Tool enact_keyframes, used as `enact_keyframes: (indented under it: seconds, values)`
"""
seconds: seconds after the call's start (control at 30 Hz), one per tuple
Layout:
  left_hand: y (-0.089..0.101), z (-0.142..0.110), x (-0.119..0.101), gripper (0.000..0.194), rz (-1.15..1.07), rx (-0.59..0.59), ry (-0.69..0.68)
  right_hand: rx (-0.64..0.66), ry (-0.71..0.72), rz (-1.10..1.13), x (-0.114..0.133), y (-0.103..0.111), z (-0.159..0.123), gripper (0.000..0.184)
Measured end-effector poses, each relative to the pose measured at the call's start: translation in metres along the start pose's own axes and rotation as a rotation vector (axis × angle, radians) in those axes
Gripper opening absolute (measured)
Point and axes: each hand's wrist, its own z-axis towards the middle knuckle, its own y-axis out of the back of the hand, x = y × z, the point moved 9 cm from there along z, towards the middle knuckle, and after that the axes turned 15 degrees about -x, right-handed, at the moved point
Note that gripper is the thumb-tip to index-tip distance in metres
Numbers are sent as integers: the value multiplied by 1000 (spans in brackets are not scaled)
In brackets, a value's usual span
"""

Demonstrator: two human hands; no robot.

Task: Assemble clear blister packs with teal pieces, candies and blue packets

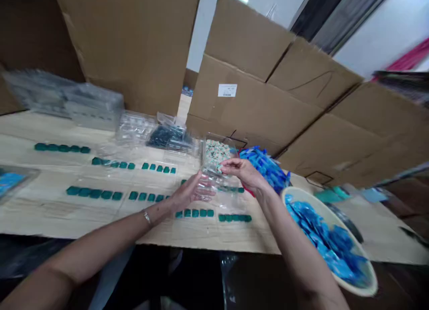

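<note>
My right hand (241,170) reaches over the near edge of a clear plastic box (203,155) that holds many small white-and-green pieces (216,152). Its thumb and fingertips are pressed together in a pinch; whatever is between them is too small to make out. My left hand (197,188), with a band on the wrist, is just left of and below that box. Its fingers are stretched out and apart, partly seen through clear plastic. Rows of dark green blocks (194,213) lie around both hands on the pale wooden table (100,220), seemingly in clear trays.
Blue strips (264,167) are heaped right of the box. A cream basin (367,281) of blue packets stands at the table's right front edge. Clear plastic packs (94,106) and a bag of dark pieces (164,135) line the back. Tall cardboard (248,104) walls the far side.
</note>
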Motion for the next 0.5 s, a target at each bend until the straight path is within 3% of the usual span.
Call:
enact_keyframes:
  seconds: [0.13,0.33,0.5]
  values:
    - [-5,-4,2,45,12,-26,-2,104,-19,-89,-4,-24,-25,32]
    - [-14,-19,5,41,20,-42,-22,220,175,-305,4,-47,-49,26]
    - [-17,-33,4,38,-8,-89,-106,188,320,-529,18,-57,-74,9]
